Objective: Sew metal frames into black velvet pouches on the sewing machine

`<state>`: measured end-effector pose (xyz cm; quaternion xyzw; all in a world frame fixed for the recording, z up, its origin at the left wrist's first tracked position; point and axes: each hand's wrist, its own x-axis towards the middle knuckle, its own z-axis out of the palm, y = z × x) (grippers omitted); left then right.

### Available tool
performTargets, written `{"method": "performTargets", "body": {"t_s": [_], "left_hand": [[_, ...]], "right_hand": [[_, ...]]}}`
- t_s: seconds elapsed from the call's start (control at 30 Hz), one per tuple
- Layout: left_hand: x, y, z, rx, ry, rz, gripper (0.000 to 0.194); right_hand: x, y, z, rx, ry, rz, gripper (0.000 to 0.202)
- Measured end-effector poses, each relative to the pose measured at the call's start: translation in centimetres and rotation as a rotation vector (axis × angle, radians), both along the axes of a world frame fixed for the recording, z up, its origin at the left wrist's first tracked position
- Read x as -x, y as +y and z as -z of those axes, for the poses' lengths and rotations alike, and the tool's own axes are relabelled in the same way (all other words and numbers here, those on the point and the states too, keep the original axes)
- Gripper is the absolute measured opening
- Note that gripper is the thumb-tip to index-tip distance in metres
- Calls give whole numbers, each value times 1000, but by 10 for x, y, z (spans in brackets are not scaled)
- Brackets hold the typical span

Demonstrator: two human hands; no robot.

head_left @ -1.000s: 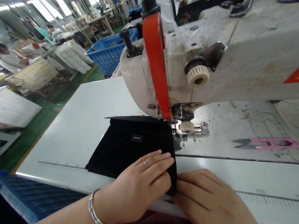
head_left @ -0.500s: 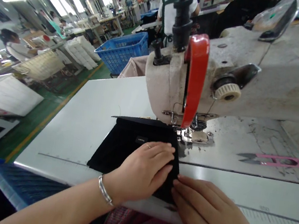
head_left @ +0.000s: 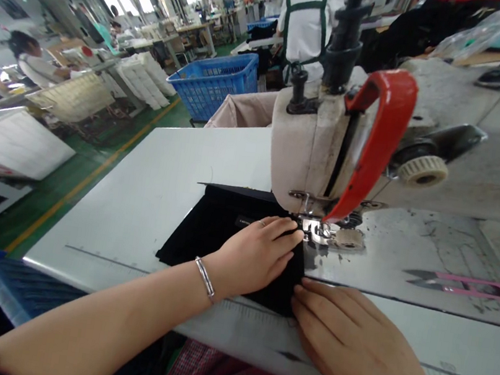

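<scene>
A black fabric piece (head_left: 207, 225) with a small dark label (head_left: 243, 221) lies on the sewing machine's white table, its upper right corner at the presser foot (head_left: 316, 230). My left hand (head_left: 256, 254), with a ring and a silver bracelet, rests flat on the right part of the fabric, partly covering the label. Its fingertips are just left of the presser foot. My right hand (head_left: 349, 343) lies nearer me, fingers stretched out and tips touching the fabric's right edge. Its thumb is hidden. A red curved guard (head_left: 382, 138) on the machine head hides part of the needle area.
Pink-handled thread snips (head_left: 463, 285) lie on the machine bed at the right. Beyond the table stand a blue basket (head_left: 218, 85) and a beige cloth-lined bin (head_left: 245, 110). Another blue crate (head_left: 22, 291) is at lower left. A person in white (head_left: 307, 20) is behind the machine.
The black fabric has slid forward, away from me, along the machine. My left hand has gone forward with it, closer to the presser foot. The view has shifted slightly.
</scene>
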<state>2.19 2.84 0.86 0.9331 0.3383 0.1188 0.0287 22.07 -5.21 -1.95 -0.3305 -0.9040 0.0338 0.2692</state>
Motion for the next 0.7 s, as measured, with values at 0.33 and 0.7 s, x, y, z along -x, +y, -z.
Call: {"method": "performTargets", "body": {"t_s": [0.33, 0.7], "left_hand": [[16, -48, -8, 146, -63, 187, 45], [22, -55, -1, 311, -487, -102, 29]], "right_hand": [[-6, 2, -2, 155, 126, 82, 14], [-11, -6, -6, 92, 32, 45, 26]]}}
